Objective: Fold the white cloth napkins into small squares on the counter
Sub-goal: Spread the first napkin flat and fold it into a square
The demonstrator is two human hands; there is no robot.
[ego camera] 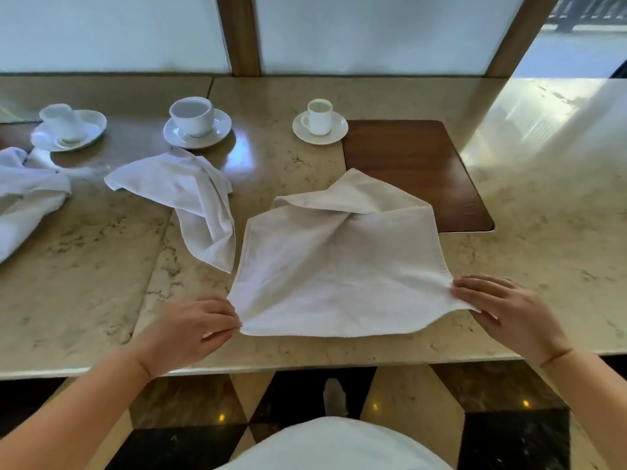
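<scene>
- My left hand (pixel 200 325) pinches the near-left corner of the white woven cloth napkin (pixel 336 266), fingertips closed on the hem, forearm reaching in from the lower left.
- My right hand (pixel 502 308) grips the near-right corner of the same napkin, thumb under and fingers curled over the edge.
- That napkin lies spread on the beige marbled stone counter (pixel 543 215) directly before me, its far corner folded back toward the middle and resting over the dark brown wooden inset panel (pixel 441 171).
- A second, crumpled white napkin (pixel 190 195) lies to its left, just beside it; a third rumpled white cloth (pixel 23 191) sits at the far left edge.
- Three glazed white porcelain cups on saucers (pixel 196 122) stand behind.
</scene>
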